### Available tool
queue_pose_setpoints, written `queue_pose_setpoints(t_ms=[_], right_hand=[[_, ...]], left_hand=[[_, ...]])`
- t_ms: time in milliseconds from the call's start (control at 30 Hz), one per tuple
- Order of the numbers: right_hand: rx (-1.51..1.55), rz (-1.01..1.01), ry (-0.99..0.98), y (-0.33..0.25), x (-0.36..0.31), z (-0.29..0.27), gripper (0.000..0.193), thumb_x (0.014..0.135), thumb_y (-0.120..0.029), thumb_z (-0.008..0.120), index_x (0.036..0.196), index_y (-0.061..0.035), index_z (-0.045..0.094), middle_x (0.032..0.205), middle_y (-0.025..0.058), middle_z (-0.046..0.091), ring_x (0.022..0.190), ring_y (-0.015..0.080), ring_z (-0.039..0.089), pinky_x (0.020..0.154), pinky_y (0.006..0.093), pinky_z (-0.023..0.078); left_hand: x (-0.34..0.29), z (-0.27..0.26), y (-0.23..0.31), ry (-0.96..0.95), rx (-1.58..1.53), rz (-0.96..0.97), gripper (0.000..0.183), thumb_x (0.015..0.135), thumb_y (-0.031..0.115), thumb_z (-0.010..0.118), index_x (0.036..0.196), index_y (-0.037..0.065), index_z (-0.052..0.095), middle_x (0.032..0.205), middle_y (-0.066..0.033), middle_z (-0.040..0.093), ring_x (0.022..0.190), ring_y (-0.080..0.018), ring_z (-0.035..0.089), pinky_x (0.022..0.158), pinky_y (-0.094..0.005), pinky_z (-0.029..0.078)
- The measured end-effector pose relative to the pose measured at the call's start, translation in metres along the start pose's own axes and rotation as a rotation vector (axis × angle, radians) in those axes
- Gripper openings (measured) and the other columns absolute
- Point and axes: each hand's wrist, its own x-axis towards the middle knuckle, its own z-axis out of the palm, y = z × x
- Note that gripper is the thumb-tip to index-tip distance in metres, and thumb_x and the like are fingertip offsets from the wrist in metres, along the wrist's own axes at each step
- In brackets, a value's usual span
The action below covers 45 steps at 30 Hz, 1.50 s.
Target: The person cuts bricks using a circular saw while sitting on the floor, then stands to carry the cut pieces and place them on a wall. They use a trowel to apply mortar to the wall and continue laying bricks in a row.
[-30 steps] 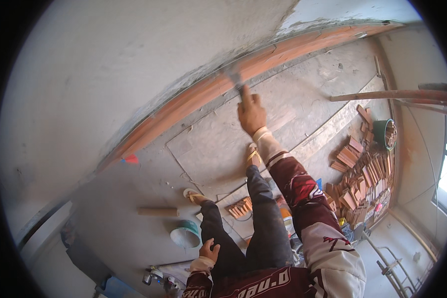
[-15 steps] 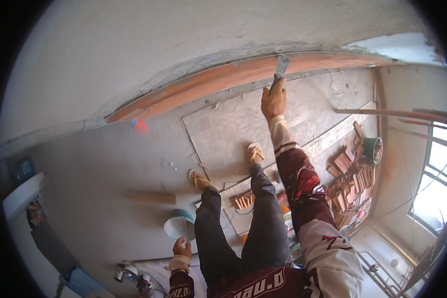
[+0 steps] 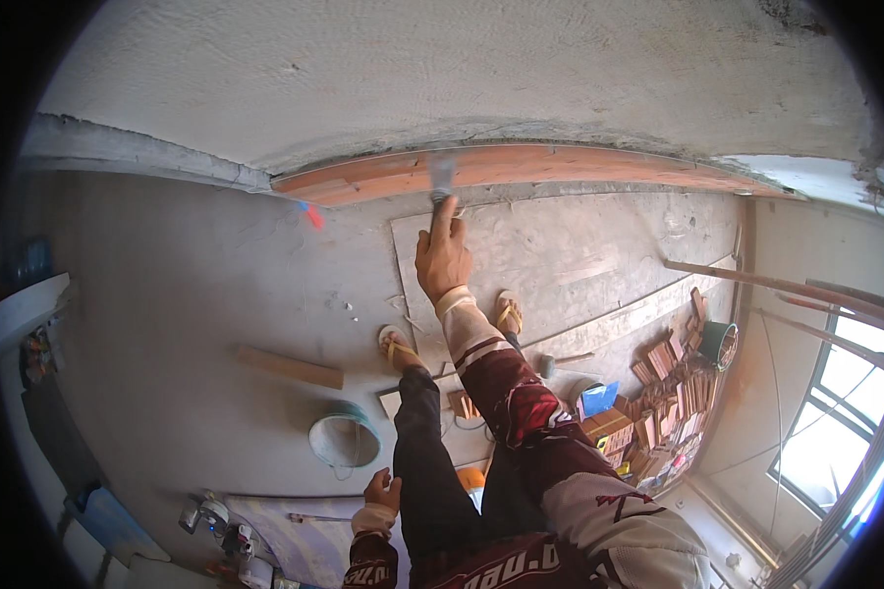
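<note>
My right hand [image 3: 444, 257] is stretched out ahead, closed round the handle of a putty knife [image 3: 442, 177]. Its blade, blurred by motion, lies against a long reddish-orange strip [image 3: 530, 169] that runs along the foot of the plastered wall [image 3: 413, 79]. My left hand [image 3: 381, 489] hangs low beside my left leg, its fingers loosely bent and apart with nothing seen in them. Nearest to it is a pale teal bucket [image 3: 346, 439] standing on the floor, with a thin wire handle hanging at its side.
A wooden plank [image 3: 290, 366] lies left of my feet. To the right are stacked reddish tiles [image 3: 683, 393], a green bucket [image 3: 718, 344] and a blue packet [image 3: 599, 398]. Long poles [image 3: 776, 279] stick out near the window. A power tool [image 3: 206, 512] sits at lower left.
My right hand has swept left along the strip with the putty knife. My left hand has shifted slightly right, away from the bucket. The view has shifted too.
</note>
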Motion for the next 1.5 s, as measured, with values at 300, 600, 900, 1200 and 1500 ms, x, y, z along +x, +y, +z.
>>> queue_pose_setpoints(t_ms=[300, 600, 900, 1200, 1500], right_hand=[[0.009, 0.14, 0.275, 0.028, 0.019, -0.042, 0.068, 0.087, -0.018, 0.056, 0.143, 0.0014, 0.023, 0.11, 0.0302, 0.048, 0.089, 0.0442, 0.055, 0.079, 0.0468, 0.045], [-0.169, 0.025, 0.158, 0.031, 0.022, -0.032, 0.073, 0.085, -0.019, 0.058, 0.144, 0.0015, 0.02, 0.107, 0.0252, 0.056, 0.089, 0.0396, 0.06, 0.075, 0.0455, 0.05], [0.147, 0.028, 0.033, -0.093, -0.032, 0.054, 0.076, 0.086, -0.016, 0.057, 0.146, -0.0039, 0.012, 0.115, 0.0278, 0.049, 0.095, 0.0453, 0.056, 0.079, 0.0475, 0.047], [0.268, 0.047, 0.152, -0.092, -0.041, 0.063, 0.074, 0.087, -0.016, 0.057, 0.146, -0.0013, 0.015, 0.105, 0.028, 0.05, 0.095, 0.0436, 0.052, 0.083, 0.0447, 0.042], [0.293, -0.204, 0.05, -0.121, -0.063, 0.094, 0.07, 0.085, -0.012, 0.053, 0.145, 0.0009, 0.02, 0.102, 0.0276, 0.05, 0.086, 0.0418, 0.052, 0.078, 0.0458, 0.044]], left_hand=[[0.0, -0.04, -0.021, 0.078, -0.054, -0.036, 0.045, 0.081, 0.024, 0.065, 0.117, -0.001, 0.057, 0.104, -0.0219, 0.065, 0.095, -0.0318, 0.065, 0.082, -0.0396, 0.052], [-0.005, -0.023, -0.071, 0.056, -0.121, -0.155, 0.046, 0.079, 0.025, 0.066, 0.116, -0.001, 0.057, 0.104, -0.0216, 0.065, 0.096, -0.0322, 0.065, 0.085, -0.0399, 0.051], [-0.012, -0.017, -0.055, 0.082, -0.183, -0.102, 0.044, 0.081, 0.026, 0.065, 0.117, 0.002, 0.057, 0.106, -0.0214, 0.065, 0.098, -0.0325, 0.064, 0.085, -0.0399, 0.051], [-0.01, -0.009, -0.083, 0.148, -0.151, -0.068, 0.045, 0.08, 0.028, 0.065, 0.114, 0.0, 0.058, 0.097, -0.0193, 0.067, 0.091, -0.0301, 0.067, 0.082, -0.0389, 0.052], [-0.005, -0.01, -0.084, 0.104, -0.138, -0.1, 0.045, 0.08, 0.029, 0.064, 0.115, 0.0, 0.058, 0.103, -0.0215, 0.065, 0.094, -0.0314, 0.066, 0.083, -0.0387, 0.052]])
